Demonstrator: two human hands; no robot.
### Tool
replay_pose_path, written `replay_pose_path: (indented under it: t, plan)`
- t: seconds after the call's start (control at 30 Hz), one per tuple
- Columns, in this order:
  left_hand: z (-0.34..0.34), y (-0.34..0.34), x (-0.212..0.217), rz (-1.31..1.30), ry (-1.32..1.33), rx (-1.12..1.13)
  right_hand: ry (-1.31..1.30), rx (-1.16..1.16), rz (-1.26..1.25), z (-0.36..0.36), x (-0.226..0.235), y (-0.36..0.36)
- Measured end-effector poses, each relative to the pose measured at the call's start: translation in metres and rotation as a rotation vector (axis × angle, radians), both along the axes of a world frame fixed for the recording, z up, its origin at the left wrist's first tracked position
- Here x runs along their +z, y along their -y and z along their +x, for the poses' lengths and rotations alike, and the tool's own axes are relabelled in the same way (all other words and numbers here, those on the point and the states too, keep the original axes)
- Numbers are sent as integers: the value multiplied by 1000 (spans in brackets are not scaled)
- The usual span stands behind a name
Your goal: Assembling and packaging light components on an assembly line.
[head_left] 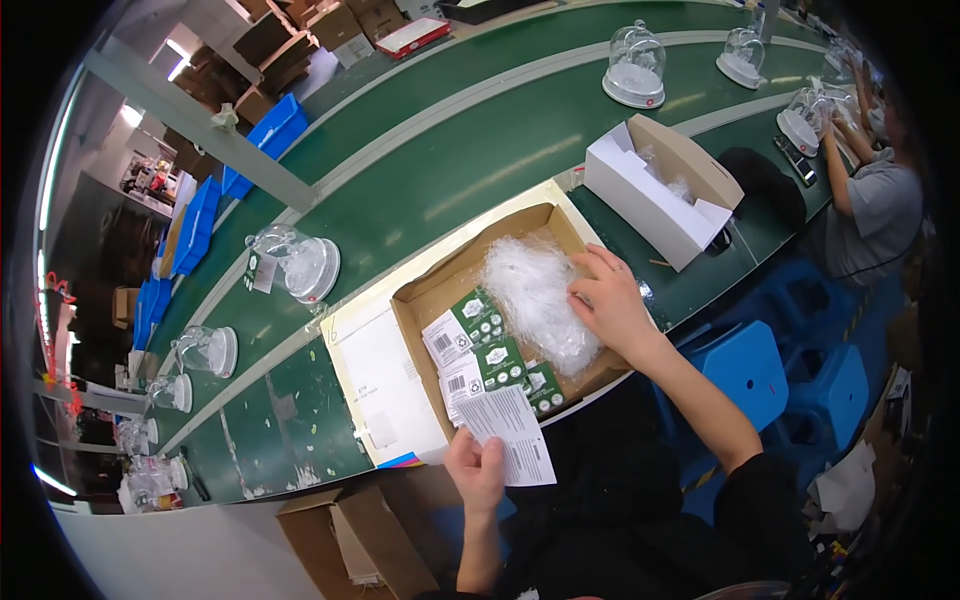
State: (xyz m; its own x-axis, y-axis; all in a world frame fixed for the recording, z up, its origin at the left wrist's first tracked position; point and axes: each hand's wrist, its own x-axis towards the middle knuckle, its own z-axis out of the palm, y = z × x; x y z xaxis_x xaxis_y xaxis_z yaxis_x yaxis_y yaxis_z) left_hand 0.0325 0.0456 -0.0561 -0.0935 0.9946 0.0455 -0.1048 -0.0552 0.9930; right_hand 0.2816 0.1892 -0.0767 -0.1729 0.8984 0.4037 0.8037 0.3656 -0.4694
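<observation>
At the near edge of the green table [400,190], cardboard box [440,283]: lies open on a white panel [375,395], with cards [500,362] to the left and clear strands [535,295] to the right.
Left hand [474,472]: pinches a printed sheet [507,428] by its left edge, thumb on top, grip narrow.
Printed sheet: sits at the box's near left corner, overlapping the cards.
Right hand [612,302]: reaches over the box's right side, fingers bent against the strands; cannot tell from this view about any firm hold.
Cards: show green and white faces, spread side by side.
Strands: lie in a loose, tangled heap.
White carton [630,190]: stands open just beyond the box, clear wrap [680,188] inside.
Clear domes [636,65]: rest on white bases, spaced along the table.
Co-worker [880,205]: handles another dome at far right.
Blue stools [738,378]: stand right of the box, below table height.
</observation>
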Motion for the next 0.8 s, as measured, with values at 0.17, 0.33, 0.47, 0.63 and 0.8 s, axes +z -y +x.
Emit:
replay_pose_path:
  t: [0.17,0.33,0.47,0.63,0.8]
  plan:
    - [5,4,1,-176,164,23,-68,-10,22,8,2,12]
    - [8,1,6,-257,144,-123,-79,-15,78,19,8,15]
    - [18,-5,6,-281,91,-152,-110,26,61,22,13,15]
    - [23,-5,19,-311,-19,-180,-92,9,-40,27,27,20]
    - [24,-8,-1,-117,-142,-152,19,-11,-193,31,25,25]
